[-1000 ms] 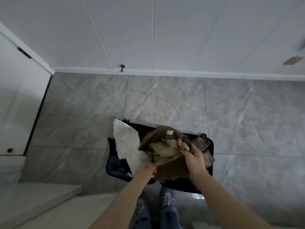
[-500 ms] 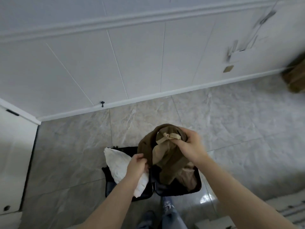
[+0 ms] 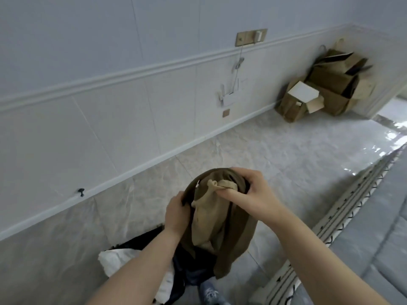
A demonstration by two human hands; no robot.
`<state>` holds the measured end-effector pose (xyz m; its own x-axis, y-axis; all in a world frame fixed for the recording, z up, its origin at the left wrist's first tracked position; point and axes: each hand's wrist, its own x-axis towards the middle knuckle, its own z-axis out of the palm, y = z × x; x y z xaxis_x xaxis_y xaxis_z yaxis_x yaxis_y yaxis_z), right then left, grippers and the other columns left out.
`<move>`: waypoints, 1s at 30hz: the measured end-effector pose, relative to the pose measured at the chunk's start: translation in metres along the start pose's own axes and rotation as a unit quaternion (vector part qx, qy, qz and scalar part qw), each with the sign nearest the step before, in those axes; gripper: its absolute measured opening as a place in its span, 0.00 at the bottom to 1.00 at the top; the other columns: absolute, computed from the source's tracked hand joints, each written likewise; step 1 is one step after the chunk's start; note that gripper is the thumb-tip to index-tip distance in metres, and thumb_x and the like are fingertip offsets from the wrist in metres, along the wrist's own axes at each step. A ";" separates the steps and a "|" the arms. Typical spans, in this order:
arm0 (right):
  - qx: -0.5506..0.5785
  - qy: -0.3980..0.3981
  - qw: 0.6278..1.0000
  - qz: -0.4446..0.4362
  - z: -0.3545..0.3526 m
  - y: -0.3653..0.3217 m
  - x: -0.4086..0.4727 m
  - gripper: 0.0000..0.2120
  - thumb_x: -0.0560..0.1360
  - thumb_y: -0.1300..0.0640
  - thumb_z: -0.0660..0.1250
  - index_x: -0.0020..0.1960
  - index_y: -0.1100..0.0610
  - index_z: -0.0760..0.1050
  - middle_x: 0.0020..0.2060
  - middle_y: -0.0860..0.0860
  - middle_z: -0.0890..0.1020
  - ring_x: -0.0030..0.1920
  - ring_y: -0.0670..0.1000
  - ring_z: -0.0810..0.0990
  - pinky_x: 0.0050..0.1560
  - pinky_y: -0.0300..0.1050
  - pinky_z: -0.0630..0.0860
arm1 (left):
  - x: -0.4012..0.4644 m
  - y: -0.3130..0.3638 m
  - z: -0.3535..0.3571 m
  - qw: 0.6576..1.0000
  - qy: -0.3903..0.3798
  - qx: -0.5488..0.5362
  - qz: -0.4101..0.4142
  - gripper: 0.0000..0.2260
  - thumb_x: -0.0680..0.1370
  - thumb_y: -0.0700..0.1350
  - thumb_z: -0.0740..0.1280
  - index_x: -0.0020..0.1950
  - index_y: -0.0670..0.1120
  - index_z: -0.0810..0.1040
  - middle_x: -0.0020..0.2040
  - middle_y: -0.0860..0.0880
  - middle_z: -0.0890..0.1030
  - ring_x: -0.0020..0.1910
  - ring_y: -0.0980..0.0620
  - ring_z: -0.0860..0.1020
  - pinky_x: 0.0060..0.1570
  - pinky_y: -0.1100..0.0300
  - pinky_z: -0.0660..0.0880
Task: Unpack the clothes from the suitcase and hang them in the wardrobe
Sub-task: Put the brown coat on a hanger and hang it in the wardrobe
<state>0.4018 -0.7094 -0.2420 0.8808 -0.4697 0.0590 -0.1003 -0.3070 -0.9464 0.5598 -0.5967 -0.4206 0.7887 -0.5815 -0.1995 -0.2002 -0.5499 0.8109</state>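
Note:
A brown garment [image 3: 233,238] with a lighter tan piece [image 3: 204,221] folded inside hangs in front of me, lifted above the dark suitcase [image 3: 189,271] on the floor. My right hand [image 3: 248,192] grips the top of the bundle, pinching the tan fabric. My left hand [image 3: 178,214] holds the brown garment's left edge. A white garment [image 3: 114,260] lies in the suitcase at the lower left, partly hidden by my left forearm. No wardrobe shows in this view.
A white panelled wall [image 3: 110,106] runs along the left with a skirting board. Cardboard boxes [image 3: 319,91] are piled in the far right corner. A bed edge [image 3: 363,227] with grey cover lies on the right. My shoe [image 3: 209,293] stands below the suitcase.
My view has swung up and to the right, and the bundle has risen out of the suitcase. My left hand left the white garment and took hold of the brown garment's edge.

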 end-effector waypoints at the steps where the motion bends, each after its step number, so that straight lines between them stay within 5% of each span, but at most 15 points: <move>1: -0.004 0.023 1.000 0.006 -0.009 -0.002 -0.012 0.04 0.75 0.58 0.72 0.47 0.59 0.82 0.40 0.57 0.83 0.43 0.56 0.82 0.45 0.48 0.77 | -0.002 0.011 -0.003 1.000 0.002 -0.022 0.008 0.09 0.79 0.40 0.61 0.52 0.47 0.79 0.48 0.50 0.82 0.48 0.49 0.79 0.45 0.57 0.73; 7: -0.037 0.183 0.981 0.060 -0.051 0.005 -0.092 0.11 0.73 0.51 0.69 0.48 0.59 0.79 0.40 0.61 0.79 0.45 0.62 0.78 0.44 0.54 0.73 | 0.005 0.077 -0.008 0.995 -0.006 -0.043 0.085 0.12 0.80 0.39 0.57 0.42 0.51 0.74 0.39 0.50 0.78 0.39 0.50 0.76 0.37 0.57 0.70; 12: -0.070 0.308 0.941 0.126 -0.071 0.011 -0.159 0.11 0.72 0.61 0.72 0.51 0.47 0.80 0.42 0.46 0.84 0.46 0.48 0.82 0.49 0.49 0.79 | -0.013 0.135 0.016 0.985 -0.014 -0.088 0.150 0.14 0.80 0.41 0.57 0.53 0.47 0.82 0.49 0.50 0.82 0.49 0.50 0.77 0.53 0.54 0.75; 17: -0.139 0.468 0.853 0.184 -0.087 0.022 -0.216 0.17 0.68 0.64 0.70 0.46 0.41 0.80 0.39 0.38 0.84 0.44 0.36 0.80 0.42 0.30 0.73 | -0.060 0.188 0.058 0.966 -0.099 -0.101 0.218 0.12 0.80 0.38 0.57 0.49 0.47 0.81 0.43 0.53 0.80 0.44 0.55 0.76 0.46 0.63 0.72; 22: -0.165 0.579 0.756 0.257 -0.102 0.038 -0.286 0.13 0.69 0.60 0.68 0.47 0.44 0.80 0.38 0.42 0.83 0.43 0.45 0.80 0.41 0.40 0.72 | -0.117 0.219 0.111 0.941 -0.196 -0.111 0.253 0.11 0.80 0.37 0.58 0.46 0.42 0.80 0.40 0.47 0.80 0.39 0.59 0.75 0.42 0.61 0.72; 26: -0.136 0.633 0.708 0.281 -0.121 0.043 -0.356 0.10 0.72 0.60 0.66 0.48 0.46 0.79 0.40 0.43 0.83 0.44 0.45 0.79 0.43 0.42 0.70 | -0.182 0.245 0.161 0.919 -0.261 -0.113 0.271 0.13 0.80 0.36 0.57 0.46 0.45 0.81 0.41 0.53 0.80 0.38 0.65 0.76 0.38 0.73 0.69; 30: -0.104 0.677 0.673 0.280 -0.142 0.044 -0.427 0.11 0.73 0.61 0.65 0.47 0.45 0.79 0.40 0.41 0.83 0.44 0.41 0.79 0.44 0.40 0.72 | -0.241 0.267 0.213 0.903 -0.319 -0.100 0.271 0.15 0.79 0.37 0.57 0.50 0.47 0.83 0.46 0.53 0.83 0.47 0.54 0.78 0.45 0.61 0.72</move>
<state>-0.0448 -0.6399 -0.2638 -0.5359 -0.8405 0.0799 -0.4281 0.1889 -0.8838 0.1926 -0.7309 -0.2735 0.0985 -0.9946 0.0314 -0.2976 0.0006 0.9547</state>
